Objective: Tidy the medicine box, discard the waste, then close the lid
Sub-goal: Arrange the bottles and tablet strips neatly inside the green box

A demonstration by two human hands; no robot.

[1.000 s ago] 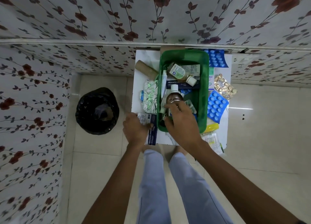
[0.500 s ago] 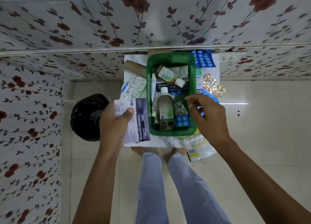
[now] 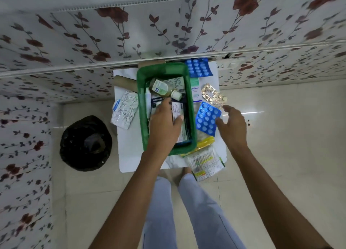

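Observation:
A green medicine box point(image 3: 142, 106) stands on a small white table point(image 3: 129, 159). Inside it lie a clear bottle with a white cap point(image 3: 162, 88) and several cartons. My left hand point(image 3: 164, 123) is down in the box, holding a flat medicine carton point(image 3: 178, 117) against the contents. My right hand point(image 3: 231, 125) hovers open to the right of the box, its thumb touching a blue blister pack point(image 3: 206, 118) on the table.
A black-lined waste bin point(image 3: 86, 143) stands on the floor left of the table. On the table lie a silver blister strip point(image 3: 124, 111), a gold pill strip point(image 3: 213, 96), another blue blister pack point(image 3: 199, 67), a cardboard tube point(image 3: 124, 82) and a cotton-swab packet point(image 3: 204, 162). Floral walls stand behind and left.
My left hand carried the carton from the table's left front edge into the box. My right hand left the brown bottle in the box and moved right to the blue blister pack.

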